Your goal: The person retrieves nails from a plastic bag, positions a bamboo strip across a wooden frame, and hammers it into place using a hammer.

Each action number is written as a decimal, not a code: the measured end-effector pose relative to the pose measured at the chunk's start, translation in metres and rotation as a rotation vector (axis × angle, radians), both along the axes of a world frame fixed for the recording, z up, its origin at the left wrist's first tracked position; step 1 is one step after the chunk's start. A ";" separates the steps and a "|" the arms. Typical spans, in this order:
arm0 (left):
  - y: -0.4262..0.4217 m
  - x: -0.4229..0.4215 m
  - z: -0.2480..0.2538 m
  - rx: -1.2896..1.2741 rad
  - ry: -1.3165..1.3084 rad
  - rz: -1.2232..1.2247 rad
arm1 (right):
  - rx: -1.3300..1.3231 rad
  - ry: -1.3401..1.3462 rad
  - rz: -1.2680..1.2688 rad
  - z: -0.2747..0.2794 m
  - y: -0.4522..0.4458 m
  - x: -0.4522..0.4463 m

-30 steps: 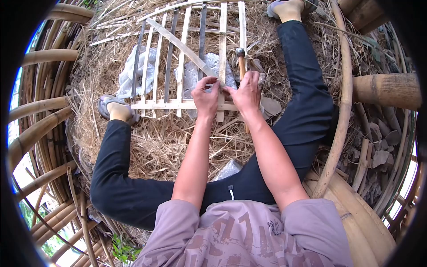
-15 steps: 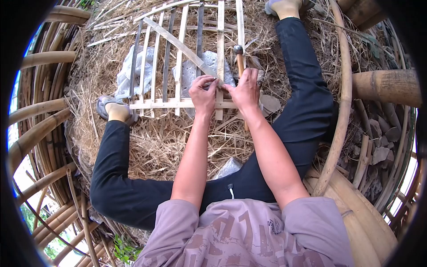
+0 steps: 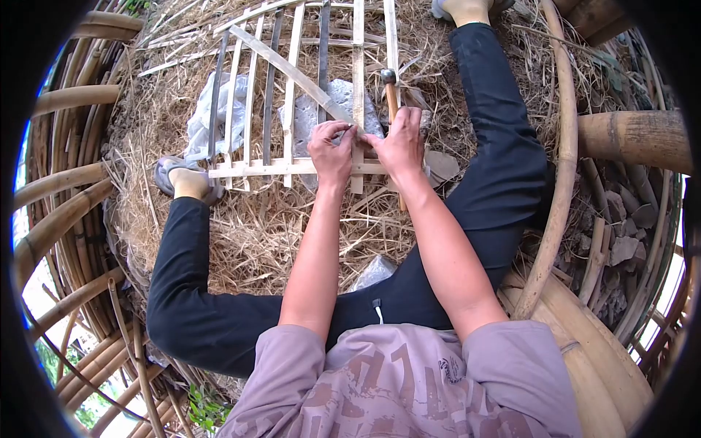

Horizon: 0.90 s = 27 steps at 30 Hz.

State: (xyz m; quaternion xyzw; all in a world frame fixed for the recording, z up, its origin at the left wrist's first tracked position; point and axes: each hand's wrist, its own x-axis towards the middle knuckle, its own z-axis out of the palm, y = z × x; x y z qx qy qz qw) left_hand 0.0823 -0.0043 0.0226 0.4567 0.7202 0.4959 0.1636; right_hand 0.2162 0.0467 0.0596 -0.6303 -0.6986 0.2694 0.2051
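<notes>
A frame of bamboo slats (image 3: 296,66) lies in front of me, with a crosspiece (image 3: 263,170) along its near side. One diagonal bamboo strip (image 3: 292,71) runs across it down to my fingers. My left hand (image 3: 332,151) is closed in a pinch at that strip's lower end; a small dark speck shows at the fingertips, too small to name. My right hand (image 3: 400,150) has its fingers curled around the wooden handle of a hammer (image 3: 389,77), head pointing away from me. Its thumb reaches to the strip's end beside my left fingers. A flat grey stone (image 3: 339,95) lies beneath the slats.
Straw (image 3: 255,241) covers the ground. A crumpled plastic bag (image 3: 201,124) lies by the left of the frame. My legs spread on both sides. Bamboo poles (image 3: 69,182) form a railing at left, and a thick bamboo pole (image 3: 635,140) juts in at right near broken stones (image 3: 624,248).
The whole view has shifted slightly, so everything sits a little higher and farther left. Both hands stay at the strip's end, with the hammer still under my right hand.
</notes>
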 end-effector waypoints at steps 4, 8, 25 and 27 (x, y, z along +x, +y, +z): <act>0.001 -0.002 0.001 0.018 0.049 -0.017 | -0.008 -0.011 0.000 0.002 0.000 0.000; 0.001 -0.001 0.004 0.032 0.075 -0.026 | 0.010 -0.014 0.002 0.002 0.000 0.000; -0.001 0.005 0.003 0.128 0.133 -0.044 | 0.048 -0.025 0.014 -0.005 -0.002 0.000; -0.001 0.004 0.003 0.126 0.124 -0.053 | 0.063 -0.035 0.018 -0.004 -0.002 -0.001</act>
